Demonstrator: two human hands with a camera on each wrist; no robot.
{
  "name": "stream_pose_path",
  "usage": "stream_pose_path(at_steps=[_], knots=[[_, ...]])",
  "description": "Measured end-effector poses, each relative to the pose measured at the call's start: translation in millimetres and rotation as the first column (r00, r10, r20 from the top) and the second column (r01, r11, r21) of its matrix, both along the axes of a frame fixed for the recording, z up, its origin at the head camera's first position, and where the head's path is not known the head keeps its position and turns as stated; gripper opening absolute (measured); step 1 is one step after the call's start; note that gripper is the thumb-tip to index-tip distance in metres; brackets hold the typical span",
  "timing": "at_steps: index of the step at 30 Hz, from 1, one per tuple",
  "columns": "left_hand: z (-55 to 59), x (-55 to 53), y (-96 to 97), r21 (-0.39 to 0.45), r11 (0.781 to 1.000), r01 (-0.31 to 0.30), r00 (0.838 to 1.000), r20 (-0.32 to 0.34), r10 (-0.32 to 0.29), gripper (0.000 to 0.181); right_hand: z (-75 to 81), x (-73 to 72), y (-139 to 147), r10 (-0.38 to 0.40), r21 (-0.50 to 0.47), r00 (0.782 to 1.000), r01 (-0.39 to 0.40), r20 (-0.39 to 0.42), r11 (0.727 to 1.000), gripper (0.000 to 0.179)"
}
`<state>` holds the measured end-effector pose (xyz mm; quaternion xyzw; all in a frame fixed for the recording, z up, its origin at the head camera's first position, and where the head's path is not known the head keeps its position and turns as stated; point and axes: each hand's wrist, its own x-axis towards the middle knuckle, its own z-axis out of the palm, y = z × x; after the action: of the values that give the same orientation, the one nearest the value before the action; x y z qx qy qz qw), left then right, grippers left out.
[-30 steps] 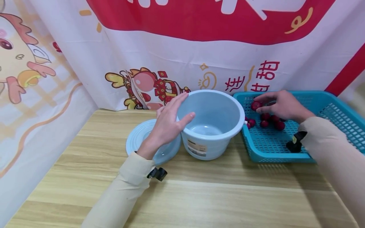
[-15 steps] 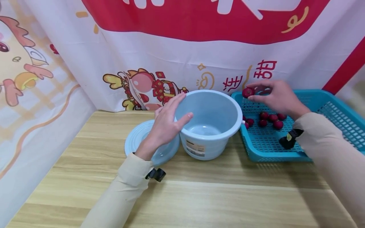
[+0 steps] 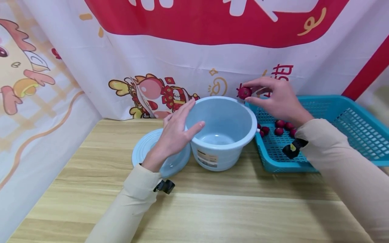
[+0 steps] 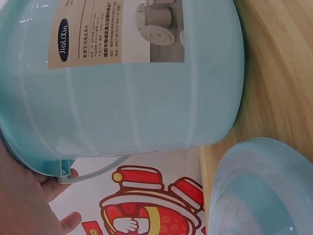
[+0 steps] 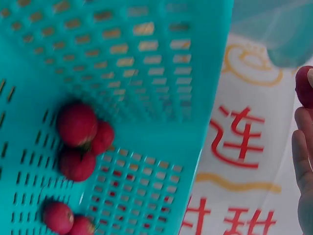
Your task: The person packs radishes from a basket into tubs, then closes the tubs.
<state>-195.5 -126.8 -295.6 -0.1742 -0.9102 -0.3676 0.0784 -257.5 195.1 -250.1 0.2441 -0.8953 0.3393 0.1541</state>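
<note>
My right hand (image 3: pixel 275 98) pinches a small red radish (image 3: pixel 244 92) between thumb and fingers, above the right back rim of a light blue bucket (image 3: pixel 222 148). In the right wrist view that radish (image 5: pixel 304 87) shows at the right edge, cut off by the frame. My left hand (image 3: pixel 176 133) rests on the bucket's left rim, fingers straight along the outside and thumb pointing over the inside. In the left wrist view the left hand's fingertips are beside the handle's hinge (image 4: pixel 61 167). Several more radishes (image 3: pixel 279 128) lie in a teal plastic basket (image 3: pixel 288 167).
A light blue round lid (image 3: pixel 141 148) lies on the wooden table (image 3: pixel 197 209), left of the bucket and partly under the left forearm. The basket stands close on the bucket's right. A printed white and red cloth (image 3: pixel 182 57) hangs behind everything.
My right hand has lifted the radish out of the basket and carried it left to the bucket's rim. The left hand has stayed on the bucket.
</note>
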Motion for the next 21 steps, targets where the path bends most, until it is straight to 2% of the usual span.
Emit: stream_pose_path(at_steps=[6, 13, 21], knots=[[0.5, 0.7, 0.0, -0.012, 1.0, 0.008, 1.0, 0.01, -0.008, 0.083, 1.7, 6.5, -20, 0.054, 0.015, 0.998, -0.053, -0.036, 0.998, 0.053], [0.9, 0.5, -1.0, -0.026, 1.0, 0.012, 1.0, 0.008, -0.011, 0.083, -4.1, 6.5, -37, 0.137, 0.017, 0.988, -0.136, -0.069, 0.991, 0.052], [2.0, 0.7, -1.5, -0.041, 0.999, 0.01, 1.0, 0.011, -0.01, 0.082, -9.3, 6.9, -49, 0.172, 0.026, 0.985, -0.171, -0.033, 0.985, 0.052]])
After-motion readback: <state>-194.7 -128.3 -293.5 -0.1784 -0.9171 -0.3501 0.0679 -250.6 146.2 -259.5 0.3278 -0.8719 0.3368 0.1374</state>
